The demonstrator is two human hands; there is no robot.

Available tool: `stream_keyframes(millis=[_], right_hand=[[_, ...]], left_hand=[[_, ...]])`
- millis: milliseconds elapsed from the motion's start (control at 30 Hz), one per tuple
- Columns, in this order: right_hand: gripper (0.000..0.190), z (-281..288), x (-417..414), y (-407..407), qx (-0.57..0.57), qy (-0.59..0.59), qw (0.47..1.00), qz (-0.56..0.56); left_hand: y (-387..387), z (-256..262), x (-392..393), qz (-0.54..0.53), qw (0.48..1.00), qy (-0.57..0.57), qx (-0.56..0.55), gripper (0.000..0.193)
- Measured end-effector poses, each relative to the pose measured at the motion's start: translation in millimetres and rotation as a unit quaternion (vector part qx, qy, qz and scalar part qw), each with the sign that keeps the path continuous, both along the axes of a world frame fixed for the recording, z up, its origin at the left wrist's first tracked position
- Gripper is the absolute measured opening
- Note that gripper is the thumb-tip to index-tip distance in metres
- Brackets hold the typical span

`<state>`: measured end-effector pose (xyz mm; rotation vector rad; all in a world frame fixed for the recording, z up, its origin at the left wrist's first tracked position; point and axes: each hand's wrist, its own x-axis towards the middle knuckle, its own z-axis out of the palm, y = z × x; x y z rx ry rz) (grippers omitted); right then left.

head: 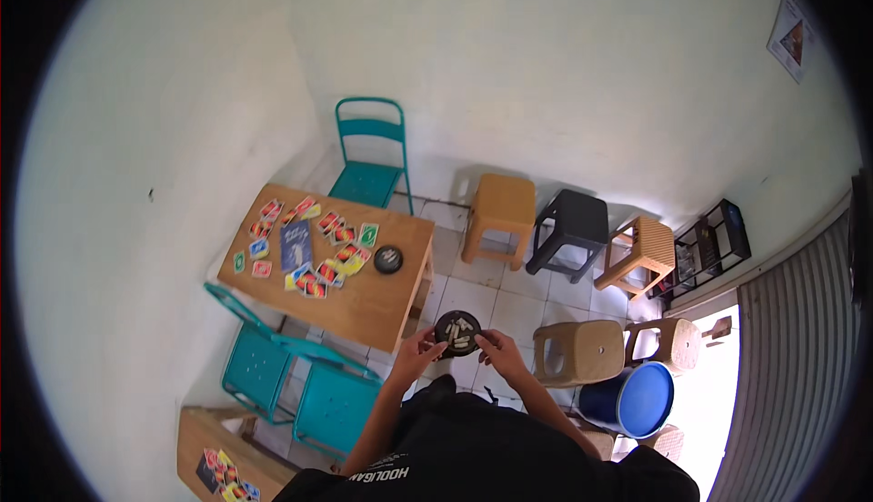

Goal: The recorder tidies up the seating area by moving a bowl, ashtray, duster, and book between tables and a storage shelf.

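Note:
Between my two hands, a round black ashtray (446, 350) is held level over the tiled floor, in front of my body. Several pale cigarette butts (462, 340) lie in it. My left hand (417, 354) grips its left rim with the thumb on top. On the opposite rim, my right hand (501, 354) pinches the edge. A second black ashtray (388, 260) stands on the wooden table (368, 314) to the left, its contents too small to make out. Scattered playing cards (343, 234) and a blue booklet (296, 245) also lie on that table.
Teal folding chairs (336, 406) stand by the table, another chair (368, 183) behind it. Along the wall are plastic stools (501, 205) and a black shelf rack (713, 246). A blue barrel (646, 400) is at right. More cards lie on a second wooden table (204, 427).

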<state>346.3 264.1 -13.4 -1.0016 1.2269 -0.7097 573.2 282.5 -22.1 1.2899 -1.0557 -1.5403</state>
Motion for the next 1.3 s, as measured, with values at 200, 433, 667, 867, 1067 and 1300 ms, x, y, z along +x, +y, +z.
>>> stream_keyframes(millis=[200, 433, 667, 867, 1067, 1300], right_hand=[[0.034, -1, -16, -77, -0.025, 0.012, 0.999, -0.022], [0.034, 16, -60, -133, -0.065, -0.002, 0.981, -0.183], [0.036, 11, -134, -166, -0.058, -0.009, 0.955, -0.292], [0.038, 5, -207, -187, -0.067, 0.027, 0.940, -0.333], [0.041, 5, -292, -207, -0.066, 0.054, 0.923, -0.374], [0.038, 17, -361, -208, -0.054, 0.050, 0.890, -0.451]], left_hand=[[-105, -8, -6, -0.050, 0.999, -0.012, -0.013, 0.053], [-223, 9, -63, -0.188, 0.982, 0.007, 0.011, 0.050], [-310, 26, -167, -0.323, 0.944, -0.043, -0.056, 0.048], [-345, 26, -251, -0.370, 0.928, -0.035, -0.024, 0.048], [-382, 24, -343, -0.413, 0.908, -0.050, -0.040, 0.046], [-406, 23, -443, -0.477, 0.877, -0.034, -0.054, 0.045]])
